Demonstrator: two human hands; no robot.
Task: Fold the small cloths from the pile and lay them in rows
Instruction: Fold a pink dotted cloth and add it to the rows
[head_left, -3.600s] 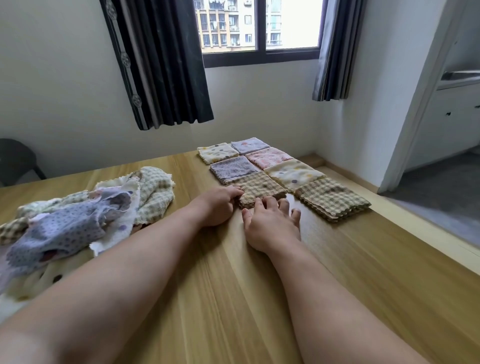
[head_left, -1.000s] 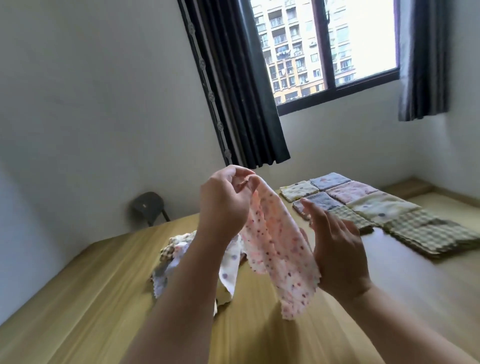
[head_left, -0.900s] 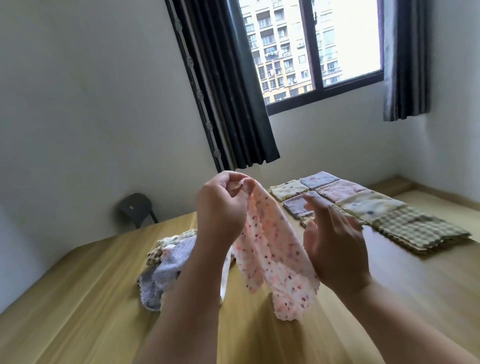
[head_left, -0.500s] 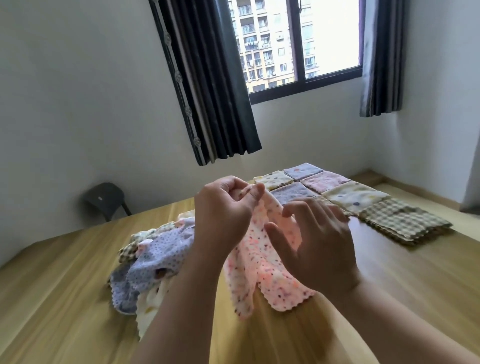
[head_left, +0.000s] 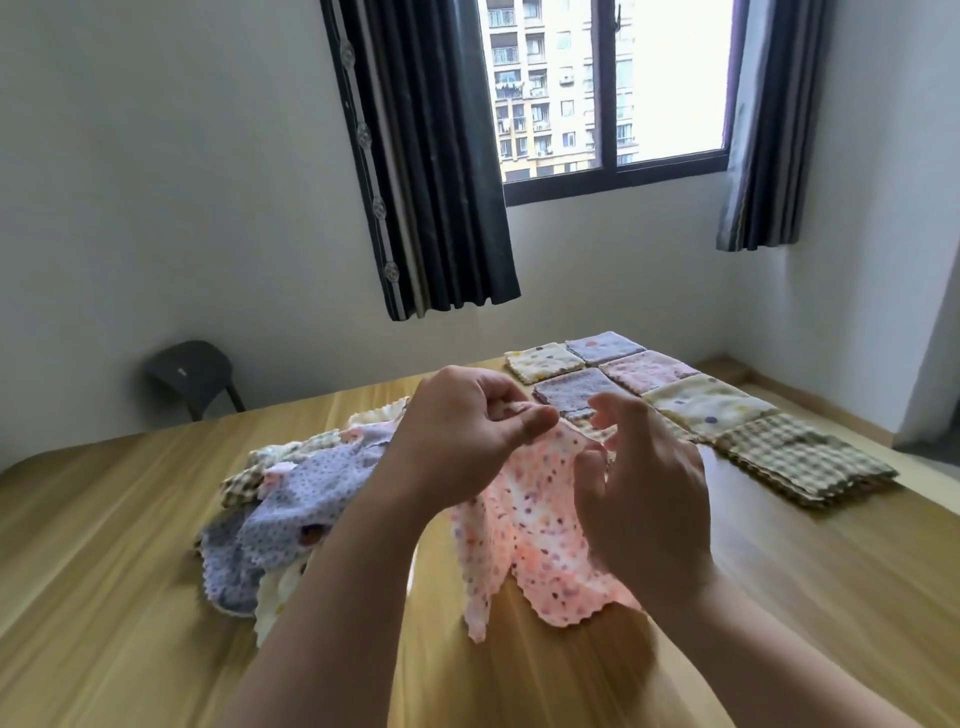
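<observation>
Two hands are holding up one pink dotted cloth above the table.
The left hand (head_left: 457, 431) is pinching the upper edge of the pink dotted cloth (head_left: 535, 530) between thumb and fingers. The right hand (head_left: 644, 483), with fingers curled, is gripping the same edge just beside it. The cloth is hanging down between the forearms toward the wooden table (head_left: 779, 597). The pile (head_left: 291, 493) of unfolded cloths is lying at nine o'clock from the hands. The folded cloths (head_left: 675, 400) are lying edge to edge in two rows at two o'clock. A dark stool (head_left: 189, 371) is standing at ten o'clock, by the wall.
</observation>
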